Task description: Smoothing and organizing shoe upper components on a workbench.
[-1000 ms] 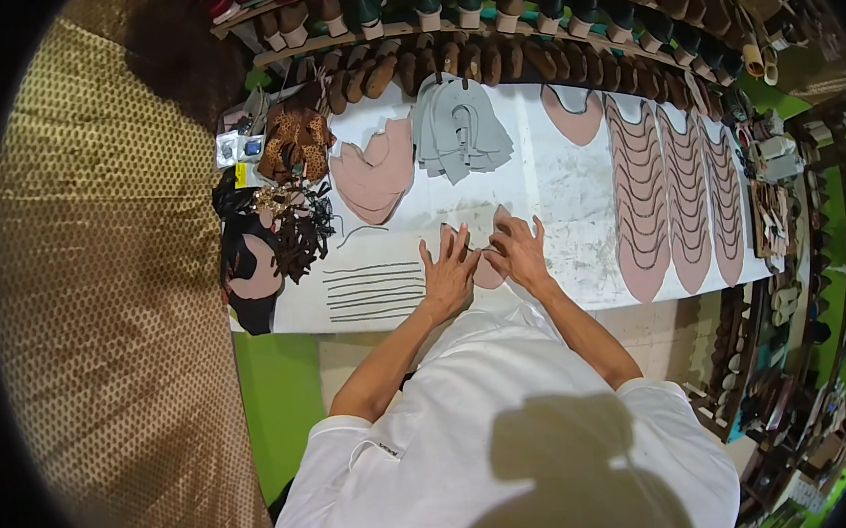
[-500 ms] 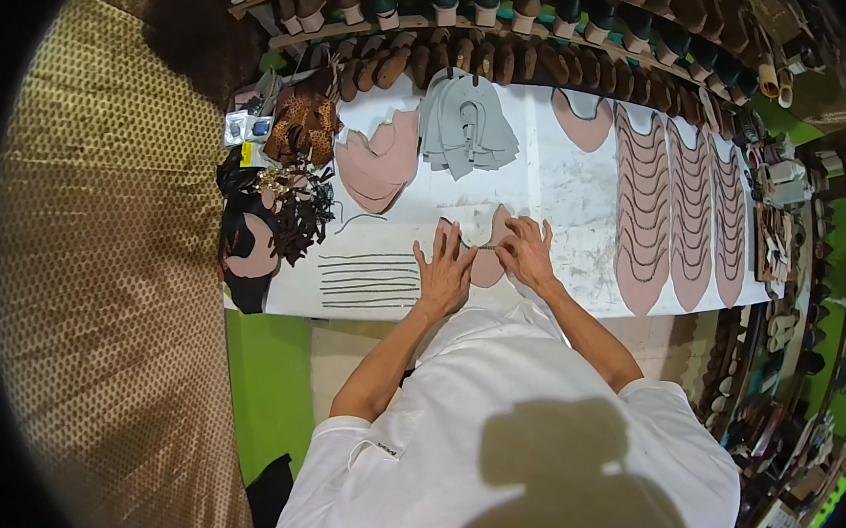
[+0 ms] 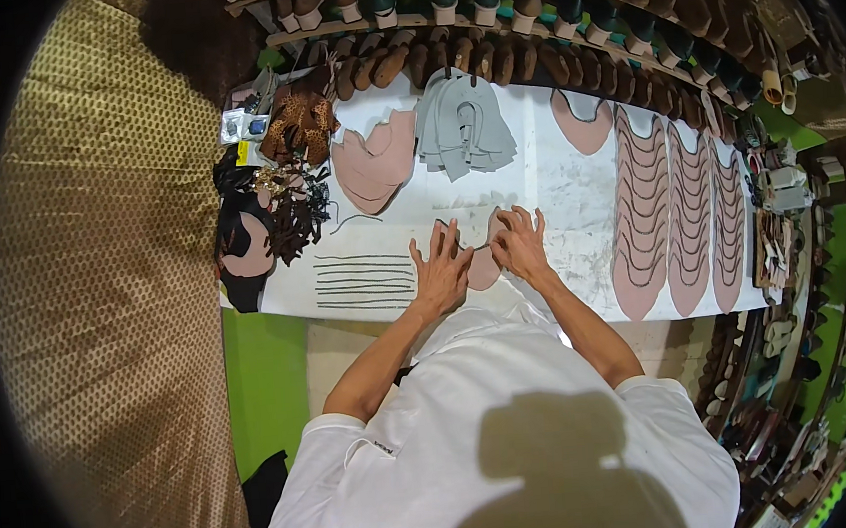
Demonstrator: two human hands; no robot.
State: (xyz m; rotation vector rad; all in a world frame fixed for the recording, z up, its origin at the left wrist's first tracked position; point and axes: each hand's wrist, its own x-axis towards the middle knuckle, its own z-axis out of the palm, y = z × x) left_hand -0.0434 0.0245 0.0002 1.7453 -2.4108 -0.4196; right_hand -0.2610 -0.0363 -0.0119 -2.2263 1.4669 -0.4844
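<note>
White cloth covers the person nearest me, a shirt [image 3: 509,371] with small dark lettering low on its left side, too small to read. Past it, both hands work over one pink, horseshoe-like piece [image 3: 483,272] on the white desk [image 3: 567,224], its rounded end toward the body. The left hand [image 3: 441,277] has a loose grip, fingers well spread, fingertips resting on the piece's left arm. The right hand [image 3: 520,245] bends its fingers over the right arm; whether that grip pinches anything, I can't tell. Loose dark strips [image 3: 363,278] lie beside the left hand; dark-edged pink pieces [image 3: 688,221] overlap in columns at the right. Farther back sit grey cut pieces [image 3: 443,130], a yellow label [image 3: 243,154] among packets, then shelved shoe-shaped forms [image 3: 525,7].
</note>
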